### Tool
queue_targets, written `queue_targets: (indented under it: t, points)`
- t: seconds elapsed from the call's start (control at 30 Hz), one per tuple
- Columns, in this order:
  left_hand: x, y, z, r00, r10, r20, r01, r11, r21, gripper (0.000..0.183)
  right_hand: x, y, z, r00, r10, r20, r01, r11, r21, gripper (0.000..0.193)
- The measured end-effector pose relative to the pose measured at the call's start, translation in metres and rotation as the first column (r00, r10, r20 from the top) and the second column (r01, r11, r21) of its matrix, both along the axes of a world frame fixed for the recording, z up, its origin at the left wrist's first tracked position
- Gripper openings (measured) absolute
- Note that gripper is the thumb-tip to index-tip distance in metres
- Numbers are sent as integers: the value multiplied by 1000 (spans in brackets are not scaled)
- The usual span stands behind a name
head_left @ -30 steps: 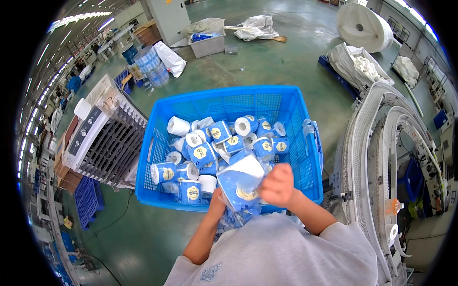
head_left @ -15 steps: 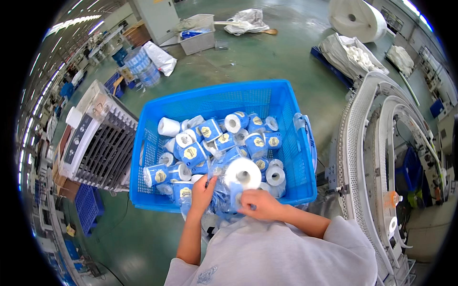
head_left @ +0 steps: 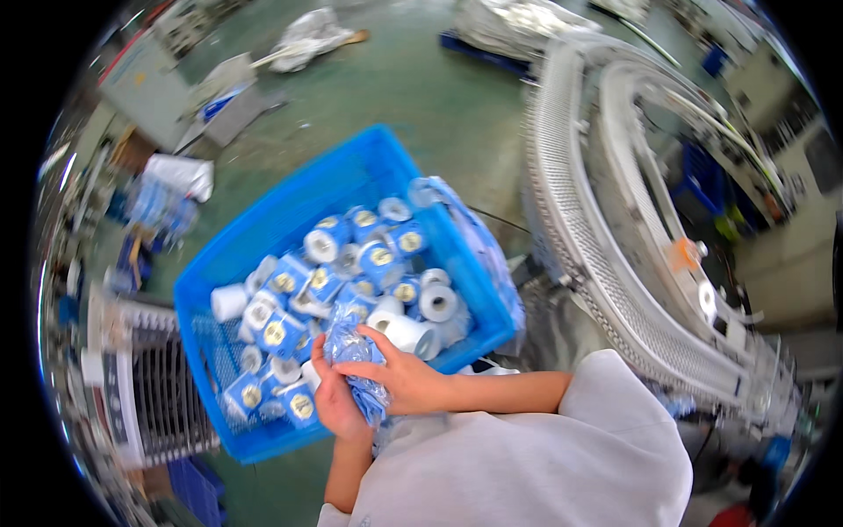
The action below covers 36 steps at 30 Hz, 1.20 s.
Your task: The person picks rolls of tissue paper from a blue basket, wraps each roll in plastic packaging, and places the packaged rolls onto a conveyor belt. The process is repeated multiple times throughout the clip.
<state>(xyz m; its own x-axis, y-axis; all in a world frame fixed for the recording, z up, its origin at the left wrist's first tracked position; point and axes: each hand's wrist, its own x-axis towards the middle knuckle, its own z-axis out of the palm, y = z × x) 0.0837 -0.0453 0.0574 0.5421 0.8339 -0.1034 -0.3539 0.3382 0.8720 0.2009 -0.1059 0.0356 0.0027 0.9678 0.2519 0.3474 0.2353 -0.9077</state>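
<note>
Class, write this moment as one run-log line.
left hand: touching crumpled plastic; right hand: holding it; blue basket: holds paper rolls

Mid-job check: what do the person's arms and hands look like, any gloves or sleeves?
The left hand and right hand are ungloved. The forearms are bare, with no watch or cable visible. The shirt is whitish, with a short, loose right sleeve.

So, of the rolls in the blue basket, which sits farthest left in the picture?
The white roll near the blue basket's left corner; it shows no blue wrapping, unlike the labelled blue roll lower down to its right.
</note>
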Motion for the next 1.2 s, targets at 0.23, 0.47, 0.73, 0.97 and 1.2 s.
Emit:
queue_targets:
  t: [0.23, 0.47, 0.73, 0.97, 1.2]
  points:
    - [70, 4, 4, 456, -882, -123, 876, 469, -115, 78, 87, -102, -41, 879, -342, -331, 356, 934, -18, 61]
    - [106, 24, 14, 640, -677, -364, 744, 665, 69, 44, 203, -382, -178, -276, -501, -820, 961, -148, -233, 23]
    - [127, 5, -24, 399, -771, -497, 860, 502, -89, 30, 139, -447, -439, 685, 376, 624, 611, -762, -213, 57]
    - [134, -1, -16, 350, -716, -604, 884, 466, -41, 31, 105, -273, -475, 190, -900, 392, 554, -231, -800, 39]
    - [115, 24, -25, 253, -566, -784, 892, 450, -37, 27, 129, -290, -451, -440, -895, -65, 255, -55, -965, 46]
